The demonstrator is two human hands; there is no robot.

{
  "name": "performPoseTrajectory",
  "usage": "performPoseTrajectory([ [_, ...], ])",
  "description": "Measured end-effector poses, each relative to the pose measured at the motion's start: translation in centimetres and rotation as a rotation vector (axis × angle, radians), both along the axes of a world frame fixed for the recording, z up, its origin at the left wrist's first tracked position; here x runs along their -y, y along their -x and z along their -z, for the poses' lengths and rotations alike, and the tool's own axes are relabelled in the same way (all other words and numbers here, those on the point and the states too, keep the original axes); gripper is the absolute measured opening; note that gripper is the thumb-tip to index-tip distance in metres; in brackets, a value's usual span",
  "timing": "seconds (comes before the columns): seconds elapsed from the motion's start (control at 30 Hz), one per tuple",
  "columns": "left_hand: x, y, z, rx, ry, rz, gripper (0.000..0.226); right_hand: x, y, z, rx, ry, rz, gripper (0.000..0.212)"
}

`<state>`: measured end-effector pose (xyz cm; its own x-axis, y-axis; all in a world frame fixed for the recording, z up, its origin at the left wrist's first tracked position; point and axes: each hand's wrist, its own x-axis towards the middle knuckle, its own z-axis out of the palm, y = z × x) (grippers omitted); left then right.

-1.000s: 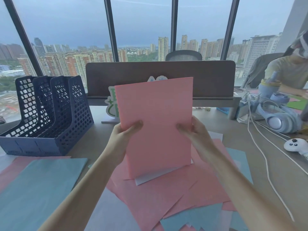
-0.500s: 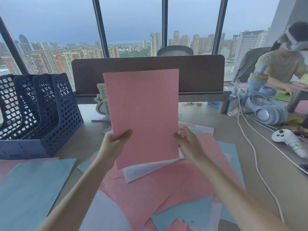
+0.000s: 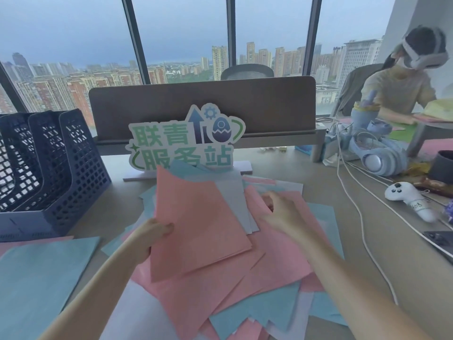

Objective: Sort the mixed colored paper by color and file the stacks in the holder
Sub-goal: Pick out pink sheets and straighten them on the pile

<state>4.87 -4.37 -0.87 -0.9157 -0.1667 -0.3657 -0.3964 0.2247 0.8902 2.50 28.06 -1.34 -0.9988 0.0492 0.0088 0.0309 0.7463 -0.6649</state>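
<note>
My left hand (image 3: 152, 235) is pinching a small stack of pink sheets (image 3: 198, 224) by its left edge, with the thumb lying on top, and the stack is tilting above the mixed pile of paper (image 3: 247, 298). My right hand (image 3: 282, 212) is reaching over the pile with its fingers relaxed and holding nothing; the fingertips are near a pink sheet and a white sheet (image 3: 236, 200), but I cannot tell if they are touching. The pile is lying on the tabletop (image 3: 367, 253) in front of me, with pink, light blue and white sheets mixed together. A separate stack of light blue sheets (image 3: 41, 278) is lying at my left, partly over some pink paper. The dark blue file holder (image 3: 51, 173) is standing at the far left of the tabletop, and I am seeing no paper in its compartments. Behind the pile a green sign with Chinese characters (image 3: 186, 141) is standing upright.
</note>
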Motion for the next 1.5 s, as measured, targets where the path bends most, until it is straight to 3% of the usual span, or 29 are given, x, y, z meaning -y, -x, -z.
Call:
performPoseTrajectory([
  [0.1, 0.1, -0.1, -0.2, -0.001, 0.028, 0.003, 0.017, -0.5, 0.4, -0.6, 0.084, 0.147, 0.042, 0.068],
  [0.27, 0.8, 0.1, -0.1, 0.001, 0.013, -0.047, 0.015, -0.7, 0.2, -0.4, 0.218, 0.132, -0.009, 0.077],
  [0.33, 0.7, -0.1, -0.1, -0.002, 0.012, -0.048, 0.013, -0.6, -0.1, -0.6, 0.214, 0.193, -0.008, 0.073],
  [0.43, 0.7, -0.2, -0.3, 0.001, 0.004, -0.058, 0.013, -0.3, -0.7, -1.0, 0.358, 0.458, -0.059, 0.056],
  [0.5, 0.7, -0.2, -0.2, -0.004, -0.001, -0.077, 0.013, 0.0, -1.0, -1.0, 0.382, 0.427, -0.14, 0.073],
  [0.6, 0.2, -0.4, 0.0, -0.026, -0.014, -0.108, 0.01, 1.2, -1.5, -0.8, 0.277, 0.09, -0.263, 0.137],
  [0.7, -0.8, -0.5, 0.2, -0.042, -0.043, -0.12, 0.011, 2.5, -1.8, 0.0, 0.202, -0.059, -0.326, 0.151],
  [0.9, 0.8, -0.6, -1.0, -0.066, -0.046, -0.136, 0.012, 2.0, -2.3, -0.3, 0.196, -0.068, -0.302, 0.133],
  [1.07, 3.3, -1.2, -1.7, -0.05, -0.036, -0.159, 0.007, 0.7, -1.6, -0.5, 0.304, 0.271, -0.298, 0.119],
  [1.13, 3.6, -1.3, -1.4, -0.037, -0.038, -0.159, 0.011, 1.1, -1.7, -0.5, 0.265, 0.294, -0.309, 0.105],
  [1.23, 3.3, -1.5, -1.3, -0.033, -0.044, -0.16, 0.013, 2.1, -1.8, -0.4, 0.217, 0.231, -0.271, 0.103],
  [1.4, 3.6, -1.5, -1.6, -0.034, -0.054, -0.153, 0.013, 1.2, -0.6, -0.4, 0.424, 0.6, -0.103, 0.082],
  [1.5, 3.8, -1.3, -1.6, -0.048, -0.078, -0.151, 0.011, 1.1, -0.5, -0.3, 0.447, 0.605, -0.084, 0.066],
])
